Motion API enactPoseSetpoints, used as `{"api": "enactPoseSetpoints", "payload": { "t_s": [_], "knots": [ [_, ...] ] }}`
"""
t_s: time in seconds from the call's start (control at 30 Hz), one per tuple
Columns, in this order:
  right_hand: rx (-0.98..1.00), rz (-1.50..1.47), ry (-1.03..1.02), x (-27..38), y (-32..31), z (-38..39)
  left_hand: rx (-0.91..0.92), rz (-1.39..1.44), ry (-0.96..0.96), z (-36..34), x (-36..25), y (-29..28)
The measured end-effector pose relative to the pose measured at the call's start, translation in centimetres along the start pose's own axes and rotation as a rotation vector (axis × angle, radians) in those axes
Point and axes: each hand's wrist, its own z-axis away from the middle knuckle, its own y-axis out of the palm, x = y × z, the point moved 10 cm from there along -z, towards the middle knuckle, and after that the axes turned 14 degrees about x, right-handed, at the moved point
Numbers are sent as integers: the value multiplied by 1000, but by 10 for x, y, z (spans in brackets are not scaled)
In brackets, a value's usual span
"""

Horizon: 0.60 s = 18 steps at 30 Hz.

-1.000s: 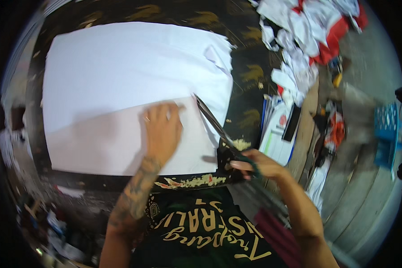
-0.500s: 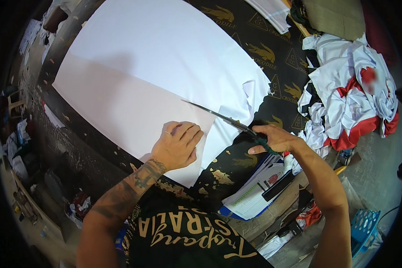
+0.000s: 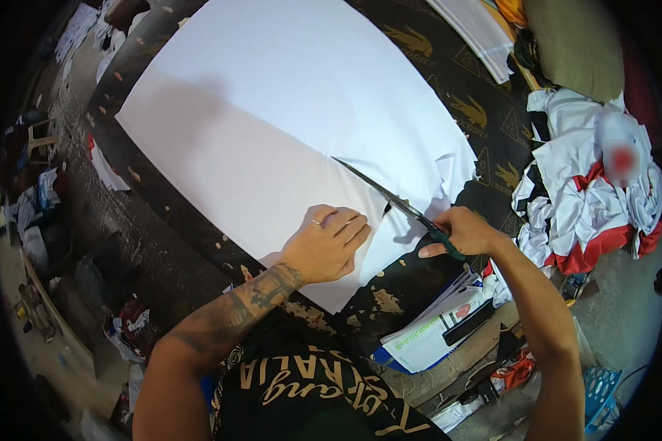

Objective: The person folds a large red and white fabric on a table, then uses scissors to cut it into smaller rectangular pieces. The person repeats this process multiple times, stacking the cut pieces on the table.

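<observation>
Two layers of fabric, white and paler pinkish, lie spread on a dark patterned table surface. My left hand, a ring on one finger, rests on the pinkish layer with fingers curled together; whatever is under them is hidden. My right hand grips long black-handled scissors, whose blades lie slightly parted across the seam between the layers, pointing up and left. A dark gap shows in the fabric just beside the blades, right of my left hand.
Crumpled white and red cloth is heaped at right, near a khaki cushion-like item. Papers in a blue folder lie below the table's near edge. A blue perforated basket sits lower right; clutter lines the left.
My view has turned, so the table appears angled. The scissors have swung from steep to more slanted and now reach further along the seam. My left hand has shifted toward the near right corner.
</observation>
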Motion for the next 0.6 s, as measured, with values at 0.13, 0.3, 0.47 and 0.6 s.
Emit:
{"api": "enactPoseSetpoints", "payload": {
  "t_s": [0.13, 0.3, 0.47, 0.6],
  "knots": [
    [-41, -30, -53, 26, -14, -13, -17, 48, 14, 1, 2, -2],
    [-25, -26, -27, 54, -20, -28, -29, 170, 29, 5, 4, -4],
    [-28, 42, 9, 80, -34, -46, -12, 210, 34, 5, 7, -2],
    [1, 46, -60, 110, -41, -62, -30, 232, 30, 6, 9, 0]
  ]
}}
